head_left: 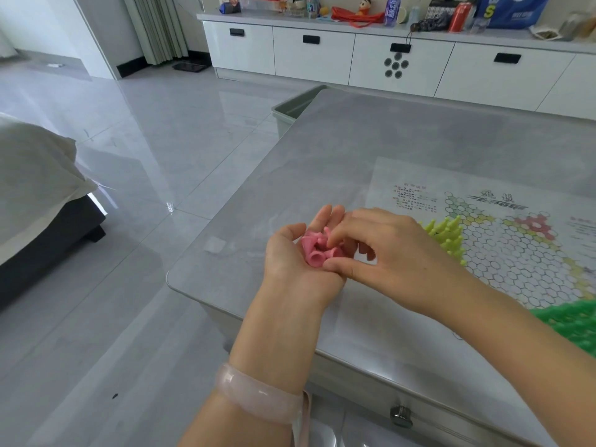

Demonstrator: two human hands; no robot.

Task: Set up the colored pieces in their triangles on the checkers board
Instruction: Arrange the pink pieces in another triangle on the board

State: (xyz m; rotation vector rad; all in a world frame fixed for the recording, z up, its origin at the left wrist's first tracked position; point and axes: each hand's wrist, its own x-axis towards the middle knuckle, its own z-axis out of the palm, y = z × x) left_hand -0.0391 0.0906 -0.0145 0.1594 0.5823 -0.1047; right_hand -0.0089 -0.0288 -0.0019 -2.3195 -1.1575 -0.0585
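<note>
Both hands meet above the near left part of a grey desk [354, 150]. The left hand [296, 253] lies palm up, fingers loosely cupped, cradling a small heap of pink pieces [317, 250]. The right hand [387, 253] reaches across from the right, its thumb and forefinger curled into the heap and closing on one pink piece. A pale bangle [258, 395] circles the left wrist.

To the right of the hands, a paper checkers board [516, 253] lies flat on the desk, printed with a honeycomb of white hexagons and coloured triangles at its points. One triangle, just behind the right hand, is already filled with upright yellow-green pieces [446, 233]. A cluster of brighter green pieces [571, 324] stands at the near right edge of the board, partly cut off by the frame. A pink-printed triangle [537, 222] farther back on the board has no pieces standing on it, and the pink set is in the palm, so it seems this colour comes next. Other colours, if any, are out of view.

The pink pieces look like small glossy plastic pegs with flared, hollow bases, lying jumbled on their sides.
</note>
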